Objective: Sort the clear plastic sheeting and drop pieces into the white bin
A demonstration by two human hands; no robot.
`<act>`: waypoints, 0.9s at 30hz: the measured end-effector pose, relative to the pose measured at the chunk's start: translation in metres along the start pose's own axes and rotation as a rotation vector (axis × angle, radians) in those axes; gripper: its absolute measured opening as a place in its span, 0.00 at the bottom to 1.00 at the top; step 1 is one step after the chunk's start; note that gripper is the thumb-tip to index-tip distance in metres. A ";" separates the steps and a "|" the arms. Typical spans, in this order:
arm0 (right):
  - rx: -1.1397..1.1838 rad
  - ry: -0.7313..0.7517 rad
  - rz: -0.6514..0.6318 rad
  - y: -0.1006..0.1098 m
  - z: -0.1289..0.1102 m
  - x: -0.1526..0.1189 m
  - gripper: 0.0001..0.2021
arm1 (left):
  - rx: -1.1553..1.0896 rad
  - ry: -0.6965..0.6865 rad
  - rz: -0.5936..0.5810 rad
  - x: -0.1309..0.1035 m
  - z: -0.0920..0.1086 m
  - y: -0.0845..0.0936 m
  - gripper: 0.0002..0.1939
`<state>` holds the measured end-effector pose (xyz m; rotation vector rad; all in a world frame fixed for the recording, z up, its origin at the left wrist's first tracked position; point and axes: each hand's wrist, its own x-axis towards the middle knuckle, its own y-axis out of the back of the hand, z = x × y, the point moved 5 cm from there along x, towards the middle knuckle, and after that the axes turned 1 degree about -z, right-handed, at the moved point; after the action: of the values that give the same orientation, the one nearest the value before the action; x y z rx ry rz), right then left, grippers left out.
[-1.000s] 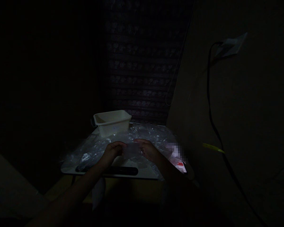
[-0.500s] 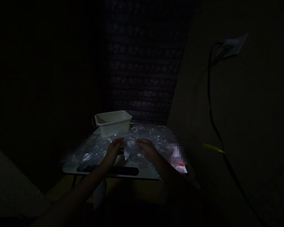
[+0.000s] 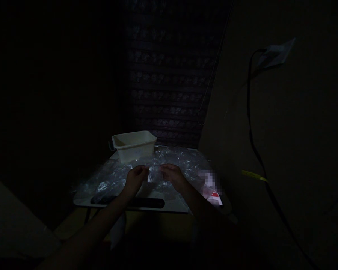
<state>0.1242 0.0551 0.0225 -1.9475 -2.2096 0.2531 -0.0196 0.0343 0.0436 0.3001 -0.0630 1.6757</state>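
Between my two hands is a small clear plastic bag (image 3: 154, 175), stretched across the gap above the table. My left hand (image 3: 136, 177) pinches its left edge with thumb and fingers. On the other side my right hand (image 3: 173, 176) is closed on the right edge. Many crumpled clear plastic bags (image 3: 183, 157) cover the tabletop behind and beside both hands. The dim light hides the finer details of the bag and whether anything is inside it.
A white plastic tub (image 3: 136, 150) stands at the back left of the small white table (image 3: 173, 206). A dark slot (image 3: 149, 203) runs along its front edge. A lit screen (image 3: 214, 197) lies at the right. A black cable (image 3: 252, 138) hangs from a wall socket (image 3: 277, 54).
My hands have drawn slightly closer together, and the clear bag between them looks narrower and less spread. The tub and the other bags stay in place.
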 end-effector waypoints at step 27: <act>-0.601 0.246 -0.234 -0.022 -0.004 -0.003 0.07 | 0.188 -0.110 -0.195 -0.003 -0.001 -0.009 0.06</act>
<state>0.1048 0.0492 0.0314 -1.7959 -2.4906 -0.7217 -0.0109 0.0332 0.0405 0.5245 0.0411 1.4723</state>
